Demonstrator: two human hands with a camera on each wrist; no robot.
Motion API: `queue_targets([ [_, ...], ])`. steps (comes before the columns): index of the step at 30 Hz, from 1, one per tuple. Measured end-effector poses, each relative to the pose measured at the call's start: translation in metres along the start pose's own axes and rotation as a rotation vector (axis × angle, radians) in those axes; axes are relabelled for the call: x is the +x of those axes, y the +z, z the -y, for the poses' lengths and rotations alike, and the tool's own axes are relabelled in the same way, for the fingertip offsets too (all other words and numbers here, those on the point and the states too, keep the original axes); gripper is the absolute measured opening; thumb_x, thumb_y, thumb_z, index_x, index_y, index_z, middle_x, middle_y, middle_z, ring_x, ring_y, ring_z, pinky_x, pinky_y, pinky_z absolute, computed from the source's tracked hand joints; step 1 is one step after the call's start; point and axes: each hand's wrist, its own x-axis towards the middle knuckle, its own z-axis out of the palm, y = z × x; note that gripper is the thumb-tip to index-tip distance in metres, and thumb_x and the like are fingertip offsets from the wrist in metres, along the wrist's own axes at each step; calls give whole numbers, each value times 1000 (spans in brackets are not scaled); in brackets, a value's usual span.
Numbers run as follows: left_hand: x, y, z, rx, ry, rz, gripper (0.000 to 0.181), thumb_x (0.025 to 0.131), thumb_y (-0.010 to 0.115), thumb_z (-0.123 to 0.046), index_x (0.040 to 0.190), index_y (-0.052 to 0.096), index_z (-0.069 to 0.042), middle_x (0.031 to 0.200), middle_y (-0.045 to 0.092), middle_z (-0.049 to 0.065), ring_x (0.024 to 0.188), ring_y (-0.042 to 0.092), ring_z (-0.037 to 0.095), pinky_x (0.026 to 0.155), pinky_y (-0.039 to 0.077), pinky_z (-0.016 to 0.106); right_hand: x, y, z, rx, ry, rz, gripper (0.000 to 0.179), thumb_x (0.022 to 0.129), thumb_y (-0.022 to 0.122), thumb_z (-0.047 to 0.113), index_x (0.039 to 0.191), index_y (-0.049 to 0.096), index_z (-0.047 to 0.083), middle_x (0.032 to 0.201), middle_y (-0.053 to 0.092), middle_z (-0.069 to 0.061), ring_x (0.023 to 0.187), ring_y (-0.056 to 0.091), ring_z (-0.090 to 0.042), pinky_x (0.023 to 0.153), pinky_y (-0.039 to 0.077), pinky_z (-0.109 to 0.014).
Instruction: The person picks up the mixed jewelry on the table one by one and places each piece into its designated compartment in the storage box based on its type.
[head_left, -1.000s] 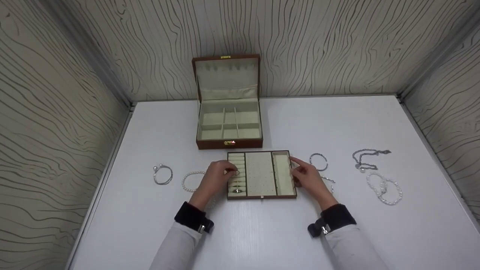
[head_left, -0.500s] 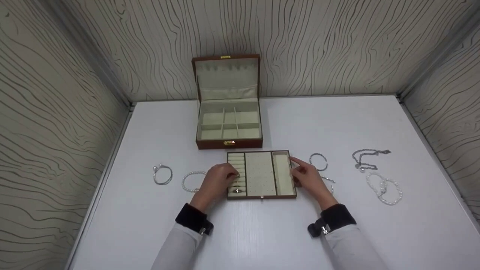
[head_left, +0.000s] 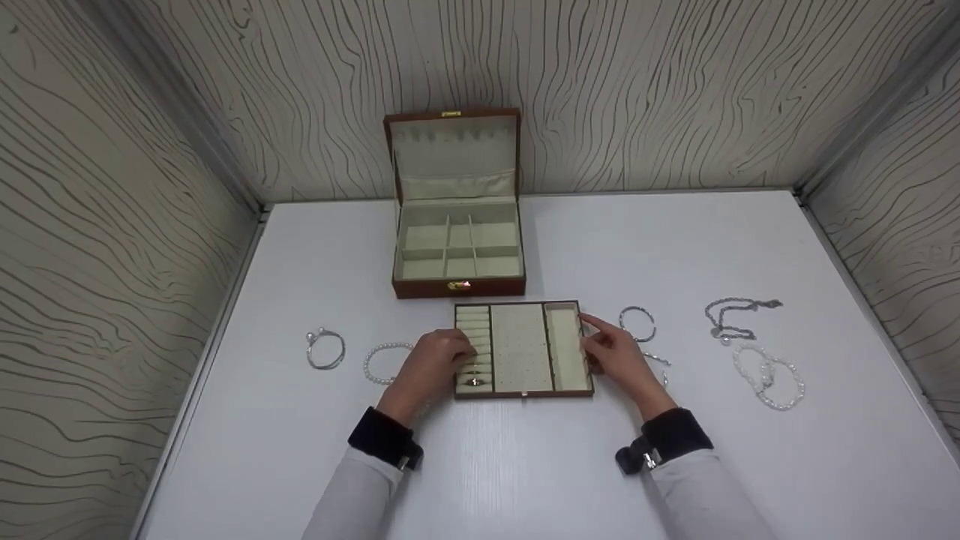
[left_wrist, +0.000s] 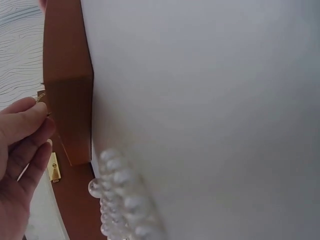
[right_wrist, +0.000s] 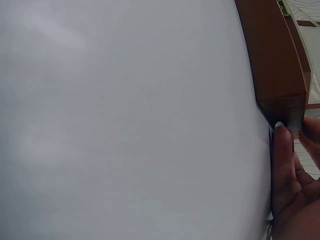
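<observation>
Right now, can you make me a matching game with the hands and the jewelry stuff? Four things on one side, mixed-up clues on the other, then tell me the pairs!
Things:
1. left hand
2. jewelry box
3. right hand
4. round pearl beads

Clues:
A. touching the right edge of the jewelry tray
B. lying left of the tray
C. pinching a gold ring
D. lid standing up

Pairs: 1-C, 2-D, 3-A, 4-B
</observation>
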Motion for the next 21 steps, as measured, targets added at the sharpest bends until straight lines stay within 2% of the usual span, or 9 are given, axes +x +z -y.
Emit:
queue_targets([
  [5,1,1,0,60,88,-24,7,85,73,-2,86,78,-8,90,70,0,88,66,15,82,52,23,-1,-1,2,63,-13,15,48,98,59,10,145,49,8,94,60,-13,74,58,-19,61,54,-30],
  [8,3,3,0,115,118,-23,9,82,74,1,83,77,-8,88,69,1,87,65,15,80,53,23,-1,-1,2,70,-19,14,48,97,59,9,145,49,7,92,60,-12,74,58,-19,60,54,-30],
  [16,8,6,-3,245,137,20,19,73,76,9,74,74,-10,80,67,-2,77,63,12,73,52,24,1,-1,-2,14,-20,-1,47,97,59,10,144,50,9,92,59,-10,75,57,-18,61,53,-28],
  [21,11,8,-4,244,125,7,23,71,72,13,70,73,-10,76,66,-3,72,61,12,68,52,25,1,0,-1,8,-18,-5,47,97,59,10,144,51,10,92,59,-10,76,57,-19,62,53,-29],
])
